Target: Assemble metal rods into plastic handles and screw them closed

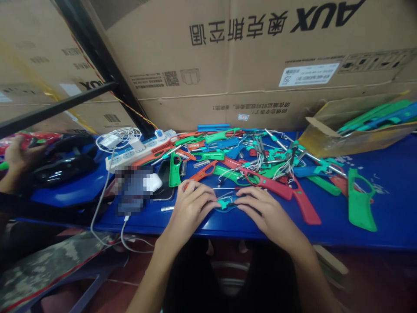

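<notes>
Near the front of the table, my left hand [193, 206] has its thumb and fingers pinched at one end of a small teal lighter part [224, 203] with thin white wires. At its other end, my right hand [262, 208] pinches a small black piece [231, 204] joined to it. A translucent blue housing seems to lie beneath the part, partly covered by my fingers. Just beyond both hands is a thin metal rod [224, 188]. Close to my right hand lie red lighter housings [304, 202]; an orange one [203, 172] is beyond my left hand.
Lighter housings, wired assemblies and metal tubes are heaped along the back of the blue table [325, 230]. A carton [345, 145] of lighters stands right. At left are a power strip [124, 158], a phone [164, 180] and cables. Another person's hand [19, 156] is far left.
</notes>
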Tool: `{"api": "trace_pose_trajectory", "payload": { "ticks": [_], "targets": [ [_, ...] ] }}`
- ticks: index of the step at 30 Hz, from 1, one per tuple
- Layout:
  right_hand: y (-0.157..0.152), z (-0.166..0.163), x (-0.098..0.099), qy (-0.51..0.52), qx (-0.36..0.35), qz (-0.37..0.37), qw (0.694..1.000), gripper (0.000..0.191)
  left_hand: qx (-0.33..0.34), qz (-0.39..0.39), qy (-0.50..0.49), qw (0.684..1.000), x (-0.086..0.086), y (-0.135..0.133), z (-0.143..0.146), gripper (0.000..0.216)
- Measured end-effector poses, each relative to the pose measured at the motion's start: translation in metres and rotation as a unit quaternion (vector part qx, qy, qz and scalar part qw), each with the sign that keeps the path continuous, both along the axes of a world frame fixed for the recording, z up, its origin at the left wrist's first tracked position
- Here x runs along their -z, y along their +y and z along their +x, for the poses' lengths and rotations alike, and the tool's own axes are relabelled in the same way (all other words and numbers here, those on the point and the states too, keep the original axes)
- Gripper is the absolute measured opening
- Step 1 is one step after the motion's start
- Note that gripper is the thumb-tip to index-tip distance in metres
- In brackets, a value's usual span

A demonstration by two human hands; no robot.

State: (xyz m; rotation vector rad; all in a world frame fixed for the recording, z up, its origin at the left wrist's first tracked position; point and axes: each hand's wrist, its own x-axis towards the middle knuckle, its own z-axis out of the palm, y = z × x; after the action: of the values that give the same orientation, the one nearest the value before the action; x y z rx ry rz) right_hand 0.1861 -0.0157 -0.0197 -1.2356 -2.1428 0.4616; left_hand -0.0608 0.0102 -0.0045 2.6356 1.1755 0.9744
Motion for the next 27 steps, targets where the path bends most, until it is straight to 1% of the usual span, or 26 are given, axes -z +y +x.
{"api": "trace_pose_trajectory", "payload": {
  "ticks": [4,9,14,20,24,27],
  "targets": [
    [0.001,0.0,0.0,0.002,-0.004,0.009,1.0,0.02,0.0,0.002,0.014,1.0,0.001,0.002,0.002,0.013],
    [0.001,0.0,-0.002,0.011,-0.018,0.023,1.0,0.022,-0.004,-0.022,0.019,1.0,0.003,0.007,0.004,0.018],
    [0.002,0.0,-0.003,0.013,-0.024,0.022,0.999,0.019,0.013,-0.057,0.01,0.998,0.003,0.01,0.005,0.019],
    [0.003,0.0,-0.001,0.021,-0.029,0.017,0.999,0.017,0.017,-0.075,-0.016,0.997,0.004,0.013,0.006,0.021],
    [0.002,0.0,-0.001,0.016,-0.024,0.019,0.999,0.017,0.022,-0.069,0.0,0.997,0.003,0.015,0.006,0.019],
    [0.002,0.0,-0.001,0.014,-0.023,0.019,0.999,0.017,0.024,-0.04,0.024,0.999,0.001,0.015,0.006,0.018]
  ]
}}
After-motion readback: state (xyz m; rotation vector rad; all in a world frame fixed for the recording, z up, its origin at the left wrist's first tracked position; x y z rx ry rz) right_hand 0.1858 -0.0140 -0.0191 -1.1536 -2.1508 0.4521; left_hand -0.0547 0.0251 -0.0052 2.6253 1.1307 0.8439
